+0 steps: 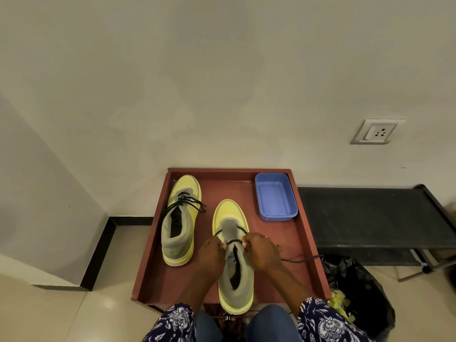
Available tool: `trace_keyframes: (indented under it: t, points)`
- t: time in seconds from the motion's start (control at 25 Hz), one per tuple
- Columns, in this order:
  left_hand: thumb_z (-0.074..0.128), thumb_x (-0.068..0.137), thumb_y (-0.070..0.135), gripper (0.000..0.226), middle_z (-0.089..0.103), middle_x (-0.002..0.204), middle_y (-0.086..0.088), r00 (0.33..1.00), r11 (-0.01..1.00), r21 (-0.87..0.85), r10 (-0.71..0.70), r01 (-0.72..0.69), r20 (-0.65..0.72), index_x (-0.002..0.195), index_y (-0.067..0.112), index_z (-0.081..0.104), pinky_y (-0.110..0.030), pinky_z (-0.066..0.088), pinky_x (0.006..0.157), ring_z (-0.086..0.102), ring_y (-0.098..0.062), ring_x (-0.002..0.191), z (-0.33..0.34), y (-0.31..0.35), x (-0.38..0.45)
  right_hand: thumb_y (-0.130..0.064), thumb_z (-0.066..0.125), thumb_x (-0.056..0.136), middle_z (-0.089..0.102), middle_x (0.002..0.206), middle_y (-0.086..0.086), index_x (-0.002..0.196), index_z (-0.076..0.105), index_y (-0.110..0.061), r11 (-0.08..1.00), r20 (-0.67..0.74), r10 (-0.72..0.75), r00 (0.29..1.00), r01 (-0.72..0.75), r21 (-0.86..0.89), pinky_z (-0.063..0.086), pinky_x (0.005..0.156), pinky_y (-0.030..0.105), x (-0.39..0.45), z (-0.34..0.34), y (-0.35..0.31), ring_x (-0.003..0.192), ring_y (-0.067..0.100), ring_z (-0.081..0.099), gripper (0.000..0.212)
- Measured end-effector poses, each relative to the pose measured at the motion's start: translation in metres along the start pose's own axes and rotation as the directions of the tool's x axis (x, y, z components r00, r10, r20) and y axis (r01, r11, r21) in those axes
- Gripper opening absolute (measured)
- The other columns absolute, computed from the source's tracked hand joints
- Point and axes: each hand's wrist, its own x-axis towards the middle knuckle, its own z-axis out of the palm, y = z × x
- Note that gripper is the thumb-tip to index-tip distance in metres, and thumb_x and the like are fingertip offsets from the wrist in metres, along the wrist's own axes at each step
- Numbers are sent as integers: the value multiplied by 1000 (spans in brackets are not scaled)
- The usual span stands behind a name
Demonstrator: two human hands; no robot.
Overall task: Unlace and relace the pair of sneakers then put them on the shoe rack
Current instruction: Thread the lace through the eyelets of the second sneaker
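Left hand (211, 253) and right hand (261, 250) knuckles up, side by side, fingers curled in a pinching grip, both forearms reaching forward from floral sleeves

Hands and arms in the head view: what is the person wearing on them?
Both forearms are bare below dark navy sleeves with a white floral print. The right hand seems to wear a ring; the left hand shows none. No gloves or watch are visible.
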Motion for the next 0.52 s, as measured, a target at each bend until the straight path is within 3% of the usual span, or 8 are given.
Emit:
trace_keyframes:
  t: [0.16,0.36,0.52]
  points:
    - [38,98,18,36,34,69,9,998,995,-75,61,-60,10,65,27,25,-24,24,64,45,-22,75,1,-12,-9,-15,43,89,60,118,2,106,61,-19,999,-25,-34,999,33,-43,35,101,49,-4,7,11,113,28,53,25]
    - [41,97,22,32,42,67,9,997,989,-129,74,-76,-22,67,26,32,-18,30,53,41,-2,60,-7,-16,-20,-14,42,89,62,115,4,109,63,-20,997,-45,-80,996,80,-17,41,97,43,-8,10,21,110,27,56,29]
    - [44,93,35,37,39,56,9,994,988,-109,103,-105,-30,61,25,29,-16,27,49,38,-2,52,-19,-14,-24,-19,42,91,60,115,3,109,61,-20,995,-66,-103,993,104,13,40,97,38,-14,9,23,110,25,53,26]
